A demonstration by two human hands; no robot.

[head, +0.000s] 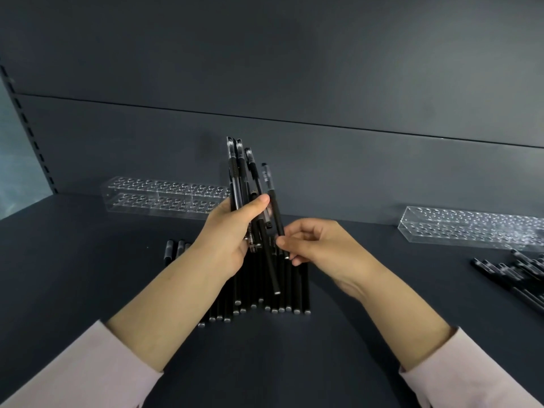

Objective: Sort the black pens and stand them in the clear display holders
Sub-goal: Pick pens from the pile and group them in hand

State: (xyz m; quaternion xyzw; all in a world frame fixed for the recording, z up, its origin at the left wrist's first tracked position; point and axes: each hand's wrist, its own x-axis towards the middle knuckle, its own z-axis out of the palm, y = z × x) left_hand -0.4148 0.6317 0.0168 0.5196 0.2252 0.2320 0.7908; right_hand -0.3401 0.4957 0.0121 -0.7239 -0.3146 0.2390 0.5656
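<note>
- While the left hand (235, 231) holds the pen bundle (236, 178) upright at centre, fingers curled round it, the right hand (312, 242) pinches a single pen (277, 219) on the bundle's 3 o'clock side.
- A pen row (297, 290) lies on the surface (294, 363) at 6 o'clock.
- The 10 o'clock holder (164, 195) and the 3 o'clock holder (471, 228) stand with no pens in them.
- Risk: withdrawing the single pen may loosen the bundle and drop pens onto the row.
- Barrel print is too small to read.

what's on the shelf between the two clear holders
Head view: bare shelf up to the right holder; the pen bunch in the left hand hides the stretch by the left holder.
</note>
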